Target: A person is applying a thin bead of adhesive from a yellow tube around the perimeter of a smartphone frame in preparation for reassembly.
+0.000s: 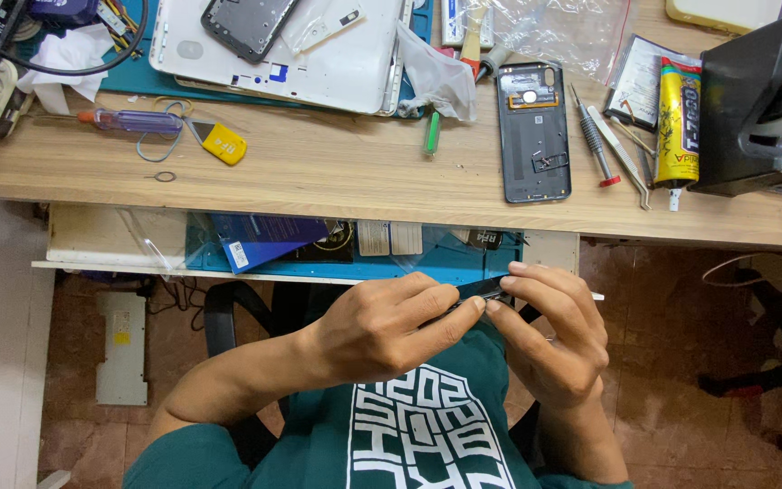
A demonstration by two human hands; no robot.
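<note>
Both hands low, in front of the desk edge over the lap: left hand [382,326] and right hand [549,340] pinched together on a thin dark phone part [481,290], mostly hidden by the fingers, kind hard to make out

On the wooden desk [319,163] above: grey phone back cover [533,131], precision screwdriver [595,140], tweezers [624,158], yellow glue tube [678,122], black tape dispenser [753,104] cut off at the right, white tablet shell [319,63], purple screwdriver [133,120], yellow tag [224,143]

Open drawer [119,237] under the desk, blue box [269,240] inside
</note>
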